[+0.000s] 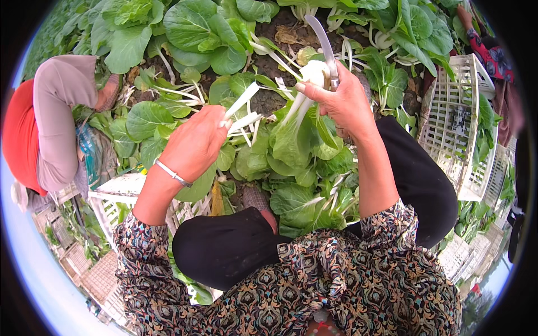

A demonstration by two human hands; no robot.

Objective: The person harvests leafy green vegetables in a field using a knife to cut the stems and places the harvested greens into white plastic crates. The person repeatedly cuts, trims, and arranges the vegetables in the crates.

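Observation:
My right hand holds both a curved metal blade, its tip pointing away from me, and a head of bok choy, whose white base sits between thumb and blade. The leaves of that head hang down towards me. Pinched in my left hand, with a bangle at the wrist, are white leaf stalks, to the left of the head and apart from it. The blade's handle is mostly hidden by my right hand. Cut or loose leaves lie between my knees.
Growing bok choy stands in the soil beyond my hands. White plastic crates are at my left and right. A person in red and light trousers crouches at the left; another person's patterned sleeve shows at the upper right.

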